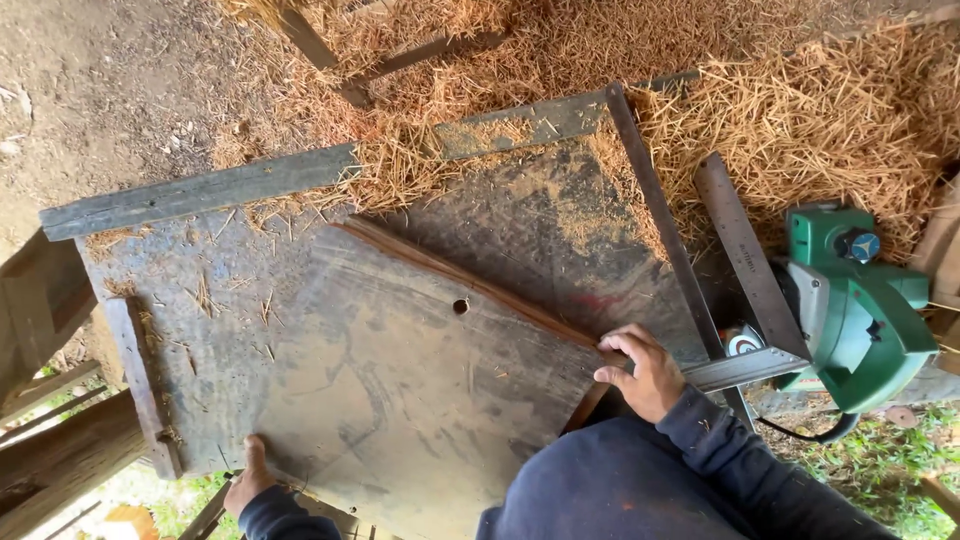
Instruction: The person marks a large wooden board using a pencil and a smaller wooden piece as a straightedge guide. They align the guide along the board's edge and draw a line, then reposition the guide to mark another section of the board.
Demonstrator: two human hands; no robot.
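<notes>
Worn grey board [400, 360] lies flat on the workbench [190, 195], skewed, its reddish cut edge running from 11 toward 4 o'clock. Right hand [645, 372] is curled over the board's corner at 3 o'clock, gripping it. Left hand [248, 482] presses the near edge at 7 o'clock, thumb on top; fingers beneath are hidden. Judged stiff, thin, moderately heavy, rough with splinters; opposite edges offer the safest hold. Steel square [745, 300] and green power saw [855, 300] lie beside, at 3 o'clock.
</notes>
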